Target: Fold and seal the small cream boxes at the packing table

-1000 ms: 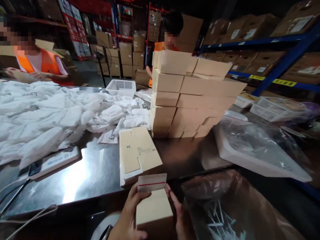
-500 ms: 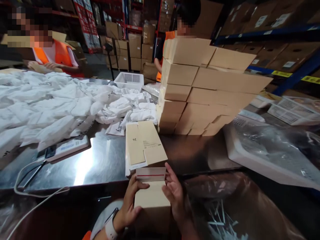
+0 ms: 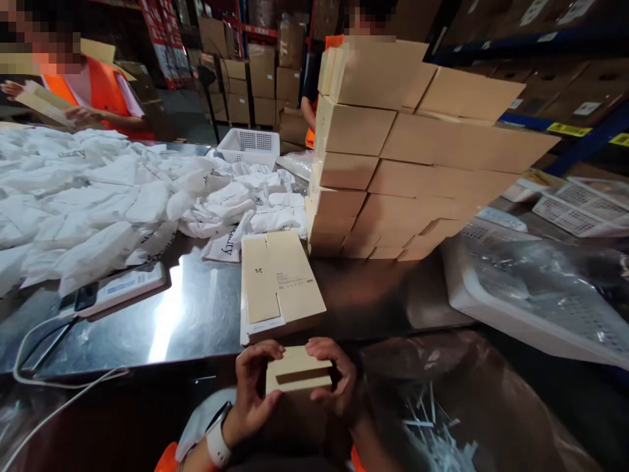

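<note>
Closing the top flap on a small tan cardboard mailer box [image 3: 298, 375], both hands on it.

Left hand [image 3: 253, 387] clamps the box's left side, thumb curled over the top front corner; right hand [image 3: 334, 377] clamps the right side, fingers hooked over the flap edge. Box is held just off the near edge of the shiny steel table [image 3: 196, 321], right below the stack of flat unfolded tan box blanks [image 3: 280, 285]. Flap looks nearly down but a dark gap shows along the front, so I'd call it not seated yet. Next move likely needs firm, even downward pressure along the flap so it sits flush. The tall pile of finished tan boxes [image 3: 393, 157] stands well apart at the back; white cloth bags [image 3: 98, 190] are heaped to the left.
</note>
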Tool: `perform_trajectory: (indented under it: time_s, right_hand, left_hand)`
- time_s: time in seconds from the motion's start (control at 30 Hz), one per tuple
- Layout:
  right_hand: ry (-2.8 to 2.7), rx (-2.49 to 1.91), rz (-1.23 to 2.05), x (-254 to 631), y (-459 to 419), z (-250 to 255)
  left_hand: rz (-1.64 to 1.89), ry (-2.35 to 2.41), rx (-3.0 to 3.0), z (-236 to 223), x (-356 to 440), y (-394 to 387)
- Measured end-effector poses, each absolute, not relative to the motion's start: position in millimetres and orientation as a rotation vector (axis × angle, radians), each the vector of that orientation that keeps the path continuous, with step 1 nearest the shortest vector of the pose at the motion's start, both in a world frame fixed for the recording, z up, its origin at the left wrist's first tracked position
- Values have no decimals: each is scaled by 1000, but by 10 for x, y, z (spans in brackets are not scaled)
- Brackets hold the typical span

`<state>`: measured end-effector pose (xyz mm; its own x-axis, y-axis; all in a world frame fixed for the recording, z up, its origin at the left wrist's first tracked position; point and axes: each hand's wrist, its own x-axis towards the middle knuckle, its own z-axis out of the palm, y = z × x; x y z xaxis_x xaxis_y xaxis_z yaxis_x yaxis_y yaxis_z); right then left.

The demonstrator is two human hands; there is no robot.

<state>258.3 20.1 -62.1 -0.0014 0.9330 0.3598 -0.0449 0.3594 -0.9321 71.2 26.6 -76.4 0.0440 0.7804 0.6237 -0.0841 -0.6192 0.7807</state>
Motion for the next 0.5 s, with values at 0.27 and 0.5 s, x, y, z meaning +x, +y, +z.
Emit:
perform_trajectory:
  time_s: [0.27, 0.5]
  right_hand:
    - [-1389, -833, 806, 2567, 284, -579]
    - [-1444, -786, 775, 2547, 283, -600]
  left_hand:
    - [1558, 708, 2020, -585, 622, 350]
    - [1596, 750, 1969, -684, 632, 362]
